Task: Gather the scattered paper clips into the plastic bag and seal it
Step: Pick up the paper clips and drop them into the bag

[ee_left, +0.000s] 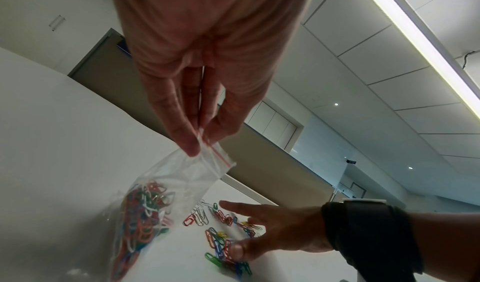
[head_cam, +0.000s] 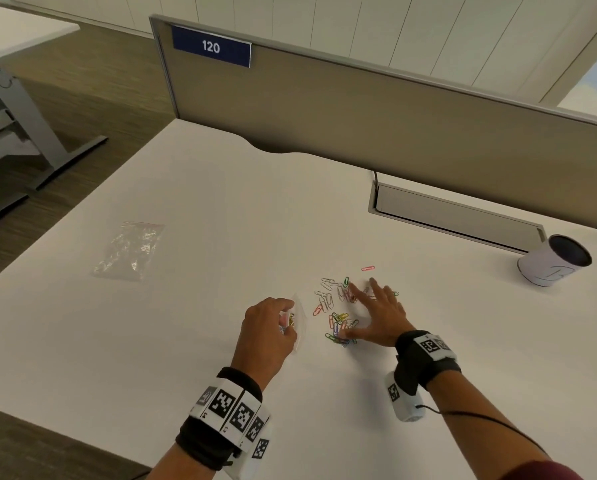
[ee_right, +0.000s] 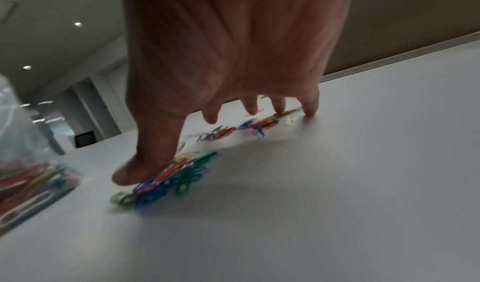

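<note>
My left hand (head_cam: pixel 269 327) (ee_left: pixel 200 138) pinches the top edge of a small clear zip bag (ee_left: pixel 166 185) (head_cam: pixel 298 320) between thumb and fingers. The bag rests on the white desk and holds a heap of coloured paper clips (ee_left: pixel 140 214) (ee_right: pixel 28 181). Right of it, loose coloured paper clips (head_cam: pixel 338 306) (ee_left: pixel 223 231) (ee_right: pixel 176 175) lie scattered. My right hand (head_cam: pixel 376 313) (ee_right: pixel 207 126) is spread flat over them, fingertips and thumb touching the clips and desk. One pink clip (head_cam: pixel 368 268) lies apart, farther back.
A second clear plastic bag (head_cam: pixel 130 249) lies at the left of the desk (head_cam: pixel 220 202). A white cylindrical cup (head_cam: pixel 555 259) stands at the right. A grey cable tray lid (head_cam: pixel 452 216) and a beige partition (head_cam: pixel 394 116) bound the back.
</note>
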The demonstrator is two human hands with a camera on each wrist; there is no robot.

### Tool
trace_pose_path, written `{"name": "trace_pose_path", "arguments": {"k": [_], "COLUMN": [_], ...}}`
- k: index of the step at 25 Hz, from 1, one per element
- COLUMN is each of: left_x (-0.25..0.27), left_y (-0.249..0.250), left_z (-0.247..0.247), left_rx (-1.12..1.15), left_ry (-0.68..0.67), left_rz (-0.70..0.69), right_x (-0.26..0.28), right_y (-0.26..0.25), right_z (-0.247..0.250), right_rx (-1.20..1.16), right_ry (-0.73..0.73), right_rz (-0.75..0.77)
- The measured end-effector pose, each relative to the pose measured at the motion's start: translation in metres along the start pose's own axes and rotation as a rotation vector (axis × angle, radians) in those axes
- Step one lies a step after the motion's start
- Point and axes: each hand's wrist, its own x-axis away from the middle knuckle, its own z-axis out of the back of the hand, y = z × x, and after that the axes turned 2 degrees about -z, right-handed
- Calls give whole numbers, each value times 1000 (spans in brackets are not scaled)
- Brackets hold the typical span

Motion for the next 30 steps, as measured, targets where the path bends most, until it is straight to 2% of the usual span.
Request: {"name": "trace_pose_path", "arguments": {"k": [3, 8, 11, 17, 19, 21, 26, 30], "left_x": [-1, -3, -3, -3, -3, -3, -3, -4], "left_y": [-2, -8, -7, -6, -4, -3, 0, 3], "left_z": [-3, -6, -7, -6, -6, -6, -7, -8], "left_rx": [2, 8, 0, -3, 0, 0, 8, 11], "left_ry": [-3, 1, -6, -22, -26, -24, -25, -35], "left_rz": [-15, -30, -26, -12, -15, -16, -21, -16], "right_x": [2, 11, 11, 10, 9, 10, 23, 48], "right_y": [-11, -17, -15, -22, -25, -24, -19, -38], "right_z": [-14, -27, -32, -31, -28, -23, -10, 6], "right_rx": [79, -6, 9, 234, 211, 23, -730, -1310], "right_ry": [-18, 224, 265, 294, 303, 345, 373, 296], "right_rz": [107, 241, 237, 205, 181, 119, -66, -21]}}
